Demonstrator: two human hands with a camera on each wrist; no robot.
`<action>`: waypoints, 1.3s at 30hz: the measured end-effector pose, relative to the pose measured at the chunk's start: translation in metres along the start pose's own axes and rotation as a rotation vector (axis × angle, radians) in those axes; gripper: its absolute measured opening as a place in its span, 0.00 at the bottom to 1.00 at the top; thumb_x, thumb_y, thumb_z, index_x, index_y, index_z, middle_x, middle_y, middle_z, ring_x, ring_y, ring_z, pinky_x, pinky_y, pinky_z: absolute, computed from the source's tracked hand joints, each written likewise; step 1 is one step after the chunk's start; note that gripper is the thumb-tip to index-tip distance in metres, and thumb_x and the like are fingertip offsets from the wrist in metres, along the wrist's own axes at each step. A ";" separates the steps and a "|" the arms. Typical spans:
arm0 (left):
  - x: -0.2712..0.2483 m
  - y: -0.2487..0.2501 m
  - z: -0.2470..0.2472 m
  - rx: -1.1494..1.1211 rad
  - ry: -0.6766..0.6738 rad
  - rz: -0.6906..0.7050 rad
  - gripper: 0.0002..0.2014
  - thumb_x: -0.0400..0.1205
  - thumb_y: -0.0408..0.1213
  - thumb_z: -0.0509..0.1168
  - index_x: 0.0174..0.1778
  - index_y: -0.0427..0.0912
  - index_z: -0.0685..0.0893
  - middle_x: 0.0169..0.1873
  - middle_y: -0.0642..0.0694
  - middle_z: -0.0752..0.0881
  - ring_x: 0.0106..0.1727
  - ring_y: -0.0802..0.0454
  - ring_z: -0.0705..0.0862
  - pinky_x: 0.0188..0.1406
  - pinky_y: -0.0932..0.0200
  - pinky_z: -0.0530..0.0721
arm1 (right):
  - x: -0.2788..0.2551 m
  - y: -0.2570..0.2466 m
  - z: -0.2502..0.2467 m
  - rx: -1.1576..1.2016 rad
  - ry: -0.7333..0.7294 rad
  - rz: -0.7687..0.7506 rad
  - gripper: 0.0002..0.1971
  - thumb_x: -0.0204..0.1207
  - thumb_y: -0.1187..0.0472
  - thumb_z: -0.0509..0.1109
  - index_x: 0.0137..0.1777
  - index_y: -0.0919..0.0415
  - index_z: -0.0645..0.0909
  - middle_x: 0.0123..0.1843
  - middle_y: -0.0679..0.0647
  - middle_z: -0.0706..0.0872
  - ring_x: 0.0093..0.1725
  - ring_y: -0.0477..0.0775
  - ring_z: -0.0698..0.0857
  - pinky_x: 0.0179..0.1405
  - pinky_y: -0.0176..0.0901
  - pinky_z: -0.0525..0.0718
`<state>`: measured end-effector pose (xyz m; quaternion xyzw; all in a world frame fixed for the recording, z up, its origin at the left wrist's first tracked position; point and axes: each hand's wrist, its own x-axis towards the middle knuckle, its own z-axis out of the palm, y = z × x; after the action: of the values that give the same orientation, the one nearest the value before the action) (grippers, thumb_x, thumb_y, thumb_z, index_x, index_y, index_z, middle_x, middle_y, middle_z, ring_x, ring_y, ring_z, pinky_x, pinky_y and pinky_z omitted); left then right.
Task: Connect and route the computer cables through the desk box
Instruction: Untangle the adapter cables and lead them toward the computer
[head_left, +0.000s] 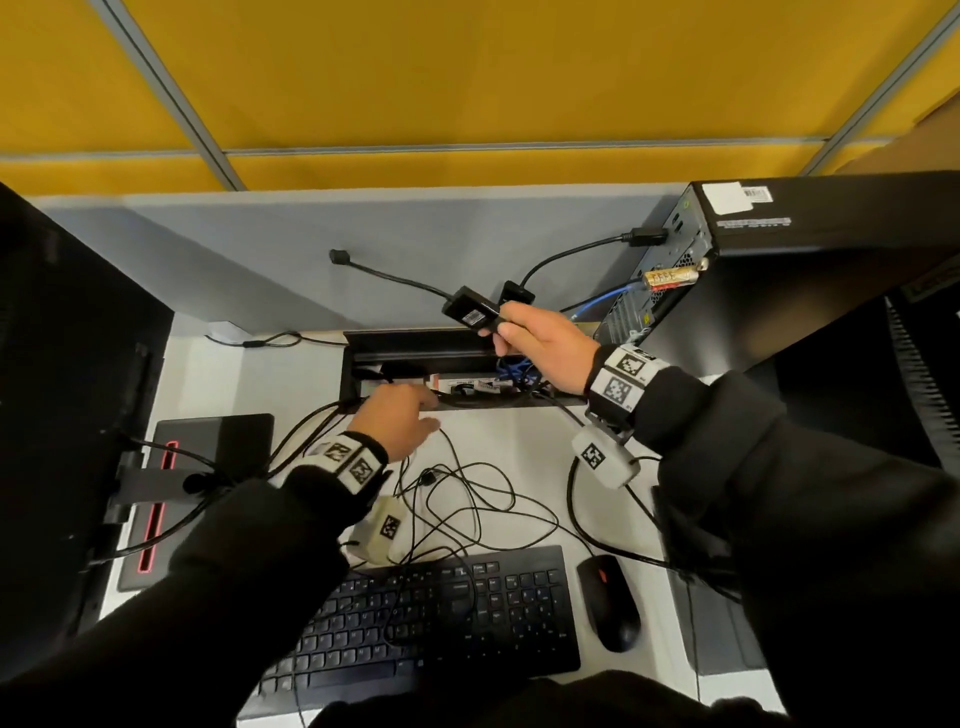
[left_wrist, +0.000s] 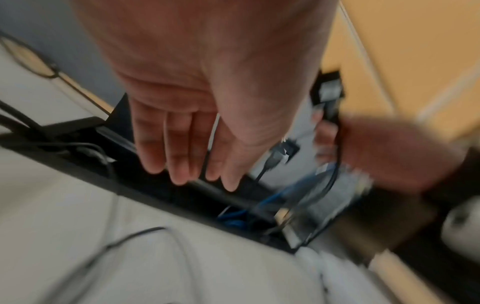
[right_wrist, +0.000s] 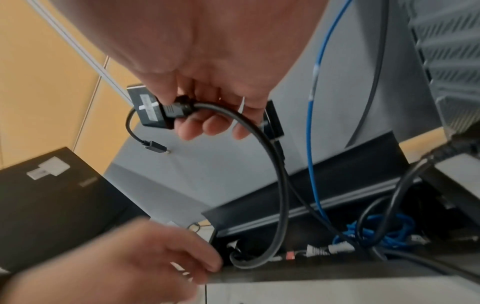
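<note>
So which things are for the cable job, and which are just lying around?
For the job:
adapter, held in the right hand
desk box
blue cable
computer
left hand, at the box

Just lying about:
keyboard
mouse

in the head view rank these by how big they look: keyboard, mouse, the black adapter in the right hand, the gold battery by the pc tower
1. keyboard, largest by far
2. mouse
3. black adapter held in the right hand
4. gold battery, smallest

The adapter is raised nearer the camera and partly covered, so its lead over the battery is unsure.
</note>
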<state>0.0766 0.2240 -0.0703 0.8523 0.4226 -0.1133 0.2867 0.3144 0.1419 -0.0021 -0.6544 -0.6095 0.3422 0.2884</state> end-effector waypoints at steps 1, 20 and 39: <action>0.008 -0.004 0.011 0.120 -0.035 -0.003 0.23 0.82 0.47 0.73 0.74 0.48 0.83 0.67 0.45 0.86 0.65 0.48 0.85 0.69 0.49 0.83 | -0.002 -0.001 -0.004 -0.006 0.005 0.024 0.12 0.88 0.58 0.58 0.54 0.58 0.83 0.46 0.32 0.88 0.51 0.38 0.87 0.60 0.52 0.84; 0.103 -0.014 0.030 0.468 -0.038 0.057 0.11 0.87 0.41 0.63 0.57 0.41 0.89 0.50 0.39 0.90 0.53 0.37 0.89 0.51 0.45 0.85 | -0.029 0.030 -0.008 -0.030 0.363 0.143 0.12 0.83 0.64 0.72 0.65 0.56 0.89 0.50 0.49 0.80 0.46 0.44 0.83 0.50 0.40 0.88; 0.209 -0.052 0.099 0.315 -0.484 -0.054 0.13 0.80 0.43 0.62 0.46 0.41 0.90 0.49 0.43 0.92 0.46 0.45 0.89 0.59 0.51 0.89 | -0.036 0.042 0.000 0.441 0.366 0.332 0.10 0.74 0.73 0.79 0.52 0.61 0.89 0.49 0.70 0.88 0.44 0.65 0.93 0.53 0.56 0.93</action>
<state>0.1692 0.3284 -0.2616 0.8227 0.3418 -0.3854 0.2404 0.3386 0.1021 -0.0317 -0.7171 -0.3439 0.3852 0.4681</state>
